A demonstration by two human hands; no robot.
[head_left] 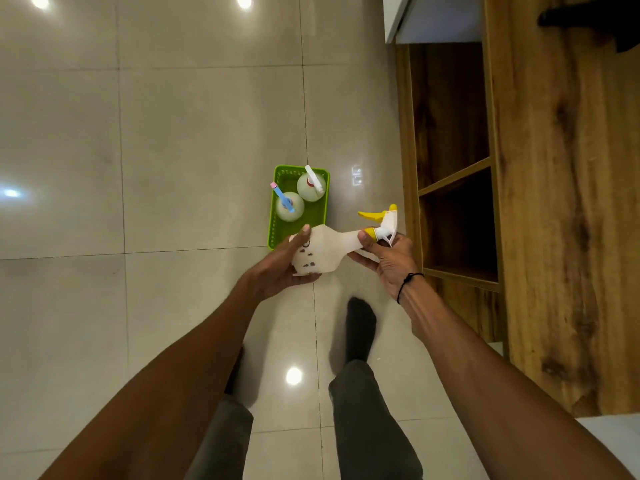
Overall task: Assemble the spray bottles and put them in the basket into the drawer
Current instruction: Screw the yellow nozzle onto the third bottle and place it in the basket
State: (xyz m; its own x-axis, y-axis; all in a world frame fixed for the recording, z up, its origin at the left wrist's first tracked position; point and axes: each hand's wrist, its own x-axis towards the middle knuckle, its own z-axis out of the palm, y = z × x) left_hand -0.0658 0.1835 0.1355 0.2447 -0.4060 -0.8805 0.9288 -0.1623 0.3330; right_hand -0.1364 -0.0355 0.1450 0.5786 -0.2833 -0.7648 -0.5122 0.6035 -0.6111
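I hold a white translucent spray bottle (325, 251) on its side above the floor. My left hand (280, 265) grips its base. My right hand (388, 258) is closed around the neck, where a yellow-and-white trigger head (382, 220) sits on the bottle. Just beyond, a green basket (277, 233) stands on the floor tiles. Inside it stand two white bottles: one with a blue-and-pink spray head (290, 206), one with a white spray head (311, 187).
A wooden cabinet (561, 202) runs along the right side, with open compartments (457, 230) facing the floor area. My legs and a dark-socked foot (360, 327) stand on the glossy beige tiles below the hands.
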